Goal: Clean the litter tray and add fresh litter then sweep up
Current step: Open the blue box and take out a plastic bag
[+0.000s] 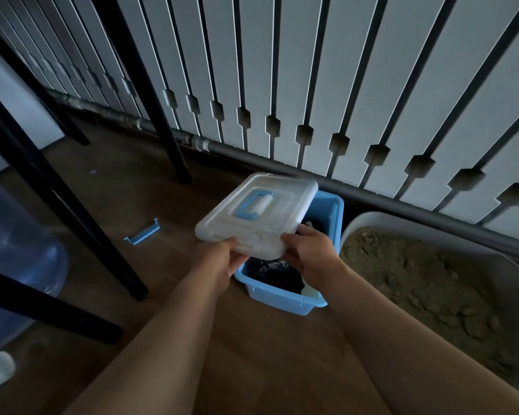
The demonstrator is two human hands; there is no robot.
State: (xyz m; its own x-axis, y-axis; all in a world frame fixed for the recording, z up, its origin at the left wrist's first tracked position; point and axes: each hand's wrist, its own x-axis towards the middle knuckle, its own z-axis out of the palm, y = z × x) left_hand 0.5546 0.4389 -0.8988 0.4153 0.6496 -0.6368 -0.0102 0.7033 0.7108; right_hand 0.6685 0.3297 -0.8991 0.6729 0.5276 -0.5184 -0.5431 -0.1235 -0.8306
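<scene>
Both hands grip a white lid over a blue box, litter tray to the right.

Left hand [226, 259] and right hand [309, 253] pinch the near edge of the lid [256, 215], tilted above the box [285, 298], which holds something dark. Just beside it, the litter tray [369, 221] sits full of clumped brown litter [432, 277]. Held only at one edge, the lid could slip and fall, or knock the tray and scatter litter across the wooden floor [174, 259].

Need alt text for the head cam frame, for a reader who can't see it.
Both bare hands, left hand and right hand, hold a white lid with a blue handle, tilted above an open blue storage box on a wooden floor. A white litter tray of brown litter sits just right of it.
</scene>
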